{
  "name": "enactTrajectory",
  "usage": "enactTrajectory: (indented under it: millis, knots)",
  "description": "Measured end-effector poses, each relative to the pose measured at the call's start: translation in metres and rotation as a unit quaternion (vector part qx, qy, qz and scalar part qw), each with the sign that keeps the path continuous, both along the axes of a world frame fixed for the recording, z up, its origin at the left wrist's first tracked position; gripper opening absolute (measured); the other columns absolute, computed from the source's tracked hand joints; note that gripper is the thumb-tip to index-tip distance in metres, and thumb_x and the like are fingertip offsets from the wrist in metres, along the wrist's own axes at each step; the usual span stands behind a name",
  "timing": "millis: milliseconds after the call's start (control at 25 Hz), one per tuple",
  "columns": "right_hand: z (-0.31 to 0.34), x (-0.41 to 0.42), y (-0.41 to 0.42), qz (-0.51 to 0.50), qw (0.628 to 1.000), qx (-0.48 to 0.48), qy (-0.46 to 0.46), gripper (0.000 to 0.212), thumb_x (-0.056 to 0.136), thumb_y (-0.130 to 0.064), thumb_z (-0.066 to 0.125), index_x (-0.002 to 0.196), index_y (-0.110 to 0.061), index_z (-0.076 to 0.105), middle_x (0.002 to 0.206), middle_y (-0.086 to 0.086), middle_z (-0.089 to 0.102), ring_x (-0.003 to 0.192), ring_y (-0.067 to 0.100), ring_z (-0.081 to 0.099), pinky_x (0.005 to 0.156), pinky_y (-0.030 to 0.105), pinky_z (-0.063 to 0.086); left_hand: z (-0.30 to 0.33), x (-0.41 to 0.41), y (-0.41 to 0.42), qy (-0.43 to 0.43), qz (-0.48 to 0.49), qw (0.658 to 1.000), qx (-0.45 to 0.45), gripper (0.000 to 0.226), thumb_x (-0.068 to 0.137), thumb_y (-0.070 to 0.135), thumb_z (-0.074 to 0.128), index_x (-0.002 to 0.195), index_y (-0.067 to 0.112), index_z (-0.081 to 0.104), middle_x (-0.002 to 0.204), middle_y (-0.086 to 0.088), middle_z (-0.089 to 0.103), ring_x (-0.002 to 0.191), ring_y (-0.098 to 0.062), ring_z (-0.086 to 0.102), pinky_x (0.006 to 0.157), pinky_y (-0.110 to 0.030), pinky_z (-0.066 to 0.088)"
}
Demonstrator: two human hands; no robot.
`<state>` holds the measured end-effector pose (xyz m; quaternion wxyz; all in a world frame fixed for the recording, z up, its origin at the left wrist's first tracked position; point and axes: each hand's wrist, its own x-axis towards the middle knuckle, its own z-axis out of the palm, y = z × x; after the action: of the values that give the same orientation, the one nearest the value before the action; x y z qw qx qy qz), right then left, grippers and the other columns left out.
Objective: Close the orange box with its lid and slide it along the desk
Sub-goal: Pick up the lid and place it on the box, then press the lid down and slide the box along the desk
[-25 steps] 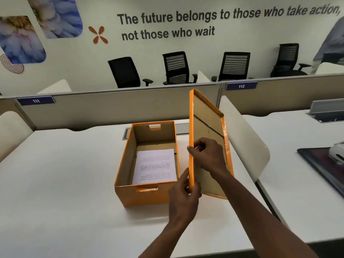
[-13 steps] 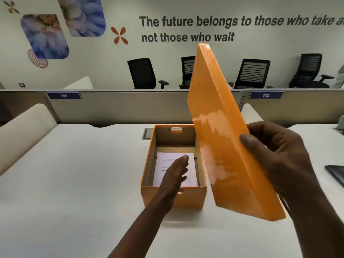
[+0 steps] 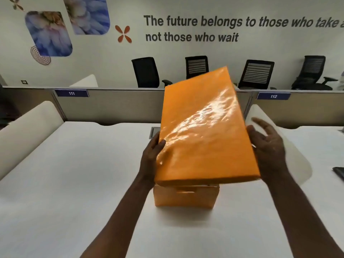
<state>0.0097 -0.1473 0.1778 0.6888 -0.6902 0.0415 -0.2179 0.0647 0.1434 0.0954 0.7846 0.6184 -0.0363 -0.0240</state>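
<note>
The glossy orange lid (image 3: 202, 131) hovers above the orange box (image 3: 186, 197), top side up and tilted, its far end raised. Only the box's near wall with its handle slot shows below the lid; the inside is hidden. My left hand (image 3: 151, 155) grips the lid's left edge, thumb on top. On the lid's right edge rests my right hand (image 3: 268, 148), palm against the side and fingers spread. The box stands on the white desk (image 3: 74, 183) in the middle.
A grey partition (image 3: 111, 107) with labels 111 and 112 closes the desk's far side. White rounded dividers stand left (image 3: 24, 131) and right (image 3: 290, 155). A dark object (image 3: 339, 173) lies on the neighbouring desk at the right edge. Black office chairs (image 3: 147, 71) line the wall behind.
The lid has swung from upright beside the box to nearly flat over it. My left hand left the box's inside and took the lid's left edge.
</note>
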Motion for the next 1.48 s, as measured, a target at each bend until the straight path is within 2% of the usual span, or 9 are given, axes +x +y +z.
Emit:
enactTrajectory:
  millis: [120, 240, 400, 480, 840, 1000, 1160, 1400, 1480]
  knots:
    - [-0.058, 0.043, 0.008, -0.042, 0.996, -0.01, 0.073, 0.021, 0.099, -0.027, 0.061, 0.114, -0.015, 0.07, 0.095, 0.0, 0.078, 0.068, 0.003, 0.072, 0.051, 0.023, 0.055, -0.009, 0.021, 0.014, 0.022, 0.008, 0.999, 0.039, 0.045, 0.099, 0.043, 0.061, 0.142, 0.029, 0.061, 0.138, -0.007, 0.07, 0.125, -0.036, 0.069, 0.103, -0.055, 0.058]
    - [-0.108, 0.066, 0.015, -0.007, 0.987, -0.003, 0.161, 0.015, 0.099, -0.035, 0.06, 0.099, -0.027, 0.073, 0.112, 0.004, 0.073, 0.081, 0.004, 0.066, 0.062, 0.026, 0.05, -0.029, 0.033, 0.022, 0.05, 0.019, 0.995, 0.087, 0.046, 0.103, 0.041, 0.059, 0.147, 0.028, 0.055, 0.141, -0.006, 0.068, 0.124, -0.034, 0.069, 0.102, -0.053, 0.058]
    - [-0.155, 0.065, 0.017, 0.054, 0.975, 0.006, 0.213, 0.038, 0.096, -0.04, 0.063, 0.131, -0.028, 0.062, 0.12, -0.001, 0.065, 0.095, 0.013, 0.066, 0.065, 0.027, 0.054, -0.059, 0.031, 0.021, 0.096, 0.007, 0.987, 0.129, 0.074, 0.091, 0.057, 0.064, 0.157, 0.03, 0.041, 0.156, -0.008, 0.055, 0.134, -0.038, 0.059, 0.112, -0.066, 0.048]
    - [-0.165, 0.061, 0.018, 0.068, 0.974, 0.0, 0.215, 0.033, 0.097, -0.036, 0.062, 0.129, -0.034, 0.06, 0.116, -0.007, 0.066, 0.095, 0.013, 0.067, 0.064, 0.026, 0.054, -0.07, 0.029, 0.018, 0.118, 0.0, 0.983, 0.14, 0.089, 0.082, 0.062, 0.063, 0.16, 0.031, 0.034, 0.16, -0.007, 0.05, 0.138, -0.04, 0.056, 0.114, -0.066, 0.046]
    - [-0.183, 0.061, 0.021, 0.044, 0.972, 0.014, 0.229, 0.023, 0.099, -0.03, 0.06, 0.12, -0.037, 0.057, 0.105, -0.018, 0.063, 0.093, 0.011, 0.064, 0.065, 0.028, 0.052, -0.085, 0.04, 0.01, 0.142, -0.064, 0.971, 0.182, 0.107, 0.077, 0.063, 0.064, 0.166, 0.032, 0.013, 0.167, -0.005, 0.038, 0.147, -0.039, 0.046, 0.12, -0.065, 0.039]
    - [-0.183, 0.071, 0.02, 0.058, 0.966, 0.001, 0.254, 0.026, 0.102, -0.029, 0.055, 0.127, -0.037, 0.055, 0.108, -0.013, 0.062, 0.092, 0.01, 0.061, 0.068, 0.03, 0.05, -0.087, 0.045, 0.006, 0.145, -0.058, 0.971, 0.184, 0.104, 0.08, 0.062, 0.067, 0.164, 0.031, 0.013, 0.166, -0.006, 0.038, 0.146, -0.039, 0.046, 0.118, -0.06, 0.041]
    - [-0.189, 0.077, 0.018, 0.051, 0.956, -0.017, 0.287, 0.039, 0.104, -0.029, 0.05, 0.143, -0.028, 0.05, 0.124, -0.001, 0.058, 0.09, 0.01, 0.058, 0.076, 0.036, 0.048, -0.096, 0.049, 0.002, 0.145, -0.047, 0.971, 0.184, 0.086, 0.095, 0.053, 0.065, 0.163, 0.033, 0.015, 0.165, -0.007, 0.04, 0.143, -0.038, 0.049, 0.109, -0.054, 0.046]
    - [-0.184, 0.085, 0.014, 0.058, 0.938, -0.015, 0.342, 0.045, 0.105, -0.035, 0.045, 0.149, -0.027, 0.041, 0.121, 0.001, 0.052, 0.087, 0.019, 0.057, 0.08, 0.043, 0.045, -0.094, 0.059, -0.001, 0.205, -0.04, 0.969, 0.136, 0.087, 0.097, 0.056, 0.058, 0.165, 0.034, 0.009, 0.171, -0.008, 0.029, 0.149, -0.043, 0.04, 0.113, -0.061, 0.042]
    - [-0.186, 0.085, 0.011, 0.065, 0.935, -0.012, 0.347, 0.046, 0.105, -0.035, 0.045, 0.15, -0.027, 0.04, 0.123, 0.002, 0.054, 0.084, 0.017, 0.057, 0.075, 0.04, 0.047, -0.094, 0.058, -0.001, 0.218, -0.037, 0.967, 0.128, 0.085, 0.099, 0.057, 0.055, 0.166, 0.035, 0.006, 0.172, -0.008, 0.025, 0.15, -0.044, 0.038, 0.112, -0.061, 0.042]
